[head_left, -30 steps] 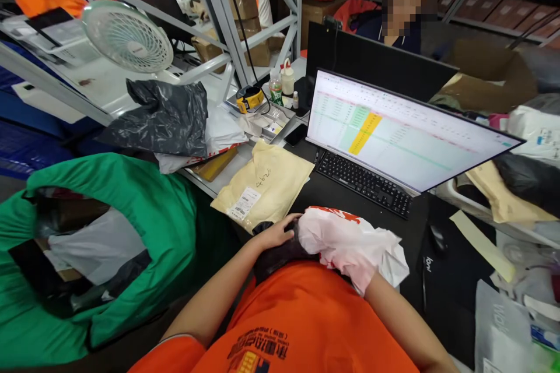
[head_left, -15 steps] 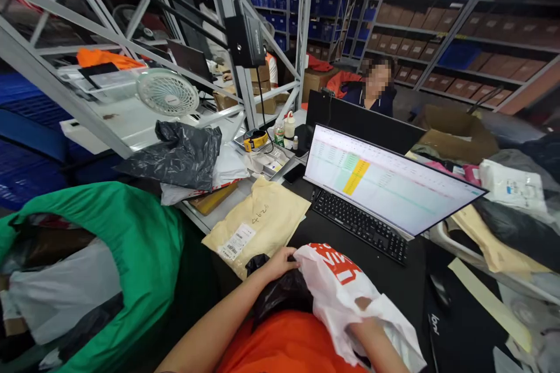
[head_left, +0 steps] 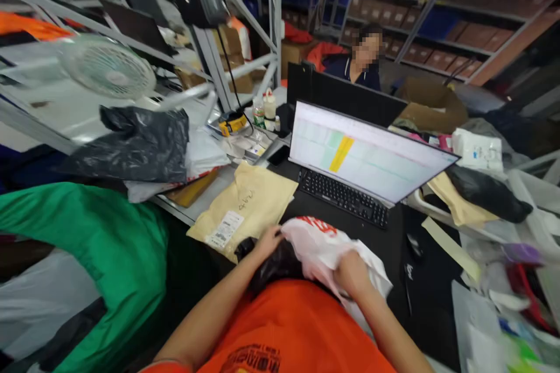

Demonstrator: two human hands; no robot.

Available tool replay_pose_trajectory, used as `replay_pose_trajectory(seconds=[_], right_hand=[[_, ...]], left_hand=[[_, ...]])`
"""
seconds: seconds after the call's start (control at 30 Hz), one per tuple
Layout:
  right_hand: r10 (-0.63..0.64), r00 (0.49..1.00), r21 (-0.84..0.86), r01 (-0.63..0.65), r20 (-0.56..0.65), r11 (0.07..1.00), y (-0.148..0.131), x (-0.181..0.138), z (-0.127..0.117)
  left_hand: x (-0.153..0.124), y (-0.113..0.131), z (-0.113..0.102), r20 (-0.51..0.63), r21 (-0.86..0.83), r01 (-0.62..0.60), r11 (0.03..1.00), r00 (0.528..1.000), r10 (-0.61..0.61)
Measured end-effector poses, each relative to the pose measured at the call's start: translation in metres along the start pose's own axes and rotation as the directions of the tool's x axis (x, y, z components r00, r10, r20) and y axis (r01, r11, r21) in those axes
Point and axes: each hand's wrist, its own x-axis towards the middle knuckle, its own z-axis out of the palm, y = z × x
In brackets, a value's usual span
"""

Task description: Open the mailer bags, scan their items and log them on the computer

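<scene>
A white plastic bag (head_left: 310, 245) with red print lies crumpled close to my body at the desk's front edge. My left hand (head_left: 270, 242) pinches its left edge, over a black plastic bag (head_left: 280, 262) that bunches underneath. On the bag's right side, my right hand (head_left: 352, 274) is closed on the white plastic, fingers curled and partly hidden in its folds. Whatever the white bag contains is hidden. Just beyond my left hand lies a yellow padded mailer (head_left: 251, 201) with a white label and handwritten marks.
A monitor (head_left: 363, 151) and keyboard (head_left: 345, 198) stand ahead, a mouse (head_left: 414, 246) to the right. A green sack (head_left: 131, 256) of packages is at left, near a black plastic bag (head_left: 144, 145) and a fan (head_left: 109, 67). A person (head_left: 356, 70) sits behind the monitors.
My right hand has come out from within the white bag's opening and now grips its outside. The bag's right end has drawn in, and the head view has turned right and down.
</scene>
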Motion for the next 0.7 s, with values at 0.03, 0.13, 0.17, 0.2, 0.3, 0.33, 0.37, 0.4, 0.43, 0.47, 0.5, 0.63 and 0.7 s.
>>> replay_pose_trajectory(seconds=[0.03, 0.13, 0.17, 0.2, 0.3, 0.33, 0.37, 0.4, 0.43, 0.47, 0.5, 0.63, 0.7], right_hand=[[0.032, 0.998, 0.003, -0.032, -0.048, 0.999, 0.006, -0.016, -0.012], [0.229, 0.919, 0.189, -0.174, -0.322, 0.966, 0.022, -0.055, -0.048], [0.328, 0.857, 0.328, -0.201, -0.397, 0.923, 0.026, -0.062, -0.057], [0.424, 0.799, 0.48, -0.197, -0.427, 0.855, 0.028, -0.066, -0.064], [0.544, 0.765, 0.792, -0.072, -0.346, 0.606, 0.026, -0.06, -0.065], [0.527, 0.795, 0.837, -0.044, -0.301, 0.545, 0.024, -0.053, -0.059], [0.496, 0.83, 0.862, -0.036, -0.255, 0.505, 0.021, -0.043, -0.05], [0.454, 0.866, 0.871, -0.045, -0.211, 0.49, 0.019, -0.032, -0.039], [0.41, 0.895, 0.864, -0.06, -0.175, 0.5, 0.019, -0.019, -0.027], [0.367, 0.92, 0.839, -0.087, -0.14, 0.538, 0.019, -0.007, -0.014], [0.338, 0.935, 0.781, -0.13, -0.108, 0.61, 0.021, 0.006, 0.0], [0.36, 0.933, 0.41, -0.319, -0.023, 0.854, 0.04, 0.045, 0.053], [0.376, 0.927, 0.351, -0.355, 0.01, 0.866, 0.05, 0.051, 0.071]], left_hand=[[0.004, -0.005, -0.001, 0.01, 0.052, 0.038, 0.998, 0.999, -0.039], [0.013, -0.021, -0.001, -0.001, 0.246, 0.157, 0.956, 0.987, -0.161], [0.014, -0.023, 0.0, -0.005, 0.307, 0.172, 0.936, 0.984, -0.18], [0.014, -0.024, 0.002, -0.003, 0.359, 0.171, 0.918, 0.983, -0.182], [0.014, -0.016, 0.011, 0.027, 0.455, 0.096, 0.885, 0.992, -0.122], [0.013, -0.011, 0.015, 0.04, 0.47, 0.063, 0.88, 0.995, -0.093], [0.013, -0.007, 0.018, 0.053, 0.48, 0.03, 0.877, 0.997, -0.063], [0.012, -0.003, 0.021, 0.068, 0.485, -0.003, 0.875, 0.997, -0.034], [0.011, 0.0, 0.022, 0.084, 0.486, -0.037, 0.873, 0.996, -0.005], [0.01, 0.001, 0.022, 0.103, 0.484, -0.069, 0.872, 0.994, 0.022], [0.008, 0.001, 0.021, 0.122, 0.481, -0.098, 0.871, 0.992, 0.044], [-0.01, -0.006, 0.002, 0.196, 0.465, -0.184, 0.866, 0.975, 0.102], [-0.025, -0.006, -0.009, 0.102, 0.437, -0.182, 0.881, 0.983, 0.152]])
